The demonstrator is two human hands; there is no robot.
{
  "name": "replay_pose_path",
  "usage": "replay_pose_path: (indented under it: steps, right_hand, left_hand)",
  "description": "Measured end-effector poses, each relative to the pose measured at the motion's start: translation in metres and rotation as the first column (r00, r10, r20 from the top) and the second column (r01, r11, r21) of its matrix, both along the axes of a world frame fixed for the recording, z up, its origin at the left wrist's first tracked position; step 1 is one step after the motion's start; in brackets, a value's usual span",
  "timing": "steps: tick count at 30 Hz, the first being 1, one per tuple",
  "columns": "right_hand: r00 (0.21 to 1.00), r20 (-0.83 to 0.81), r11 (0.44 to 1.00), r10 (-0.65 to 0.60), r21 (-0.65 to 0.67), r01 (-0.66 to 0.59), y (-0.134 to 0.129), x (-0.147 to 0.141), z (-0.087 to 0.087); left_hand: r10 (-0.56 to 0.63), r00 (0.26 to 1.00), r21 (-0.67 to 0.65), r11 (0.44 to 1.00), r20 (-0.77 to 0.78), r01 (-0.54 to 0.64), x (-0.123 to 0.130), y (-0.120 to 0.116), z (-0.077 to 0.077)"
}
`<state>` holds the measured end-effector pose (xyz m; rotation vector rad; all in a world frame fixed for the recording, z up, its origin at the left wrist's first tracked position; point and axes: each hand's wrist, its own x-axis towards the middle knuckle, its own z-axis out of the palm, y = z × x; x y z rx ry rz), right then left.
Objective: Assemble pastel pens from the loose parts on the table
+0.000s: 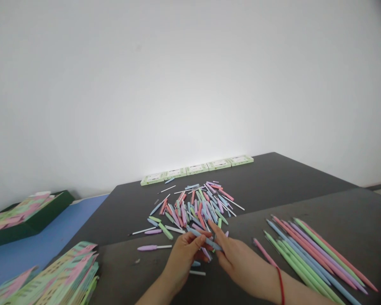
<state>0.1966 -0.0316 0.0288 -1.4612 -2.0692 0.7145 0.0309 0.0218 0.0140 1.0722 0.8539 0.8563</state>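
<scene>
Near the table's front, my left hand point(190, 250) and my right hand point(233, 254) meet around a light blue pen piece point(213, 244). The fingers of both hands are closed on it, and it slants down to the right. A purple piece point(205, 253) shows just beneath the fingers. Directly beyond the hands spreads a pile of pen parts point(198, 205) in pink, green, blue and purple, with thin white refills among them. A purple pen part with a white refill point(147, 248) lies left of my left hand. My right wrist wears a red cord.
Long assembled-looking pens point(317, 254) lie in a group at the right. Flat green-white boxes point(197, 169) line the table's point(263, 182) back edge. Printed packages point(63, 275) are stacked front left, beside a dark green box point(28, 231) of similar packages on a blue surface point(66, 220).
</scene>
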Motion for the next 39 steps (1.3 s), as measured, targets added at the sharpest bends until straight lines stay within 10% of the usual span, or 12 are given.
replay_pose_path:
  steps: [11,17,21,24,31,39]
  right_hand:
    - [0.955,-0.266,0.961,0.131,-0.203,-0.188,0.007,0.012,0.01]
    - [0.716,-0.694,0.712,0.076,-0.465,-0.526,0.015,0.017,0.002]
    - [0.564,-0.824,0.658,-0.056,-0.455,-0.6,0.017,0.014,-0.007]
    - [0.549,-0.83,0.679,-0.098,-0.459,-0.572,0.018,0.01,-0.008]
    - [0.86,-0.507,0.884,-0.06,-0.426,-0.19,0.018,0.009,0.003]
    - [0.83,-0.557,0.915,0.023,-0.322,-0.241,0.019,0.008,-0.003]
  left_hand:
    - [-0.111,0.994,0.061,0.992,-0.016,0.112,-0.003,-0.001,0.002]
    - [-0.195,0.98,0.082,0.977,-0.034,0.197,-0.002,-0.005,0.011]
    - [-0.174,0.985,0.048,0.983,-0.023,0.175,-0.001,-0.006,0.01]
    - [-0.108,0.994,0.053,0.993,-0.004,0.108,0.0,-0.005,0.009]
    - [-0.016,0.999,0.022,1.0,0.049,0.015,-0.003,0.003,0.007]
    - [-0.055,0.992,-0.001,0.998,0.109,0.055,0.002,-0.001,0.005]
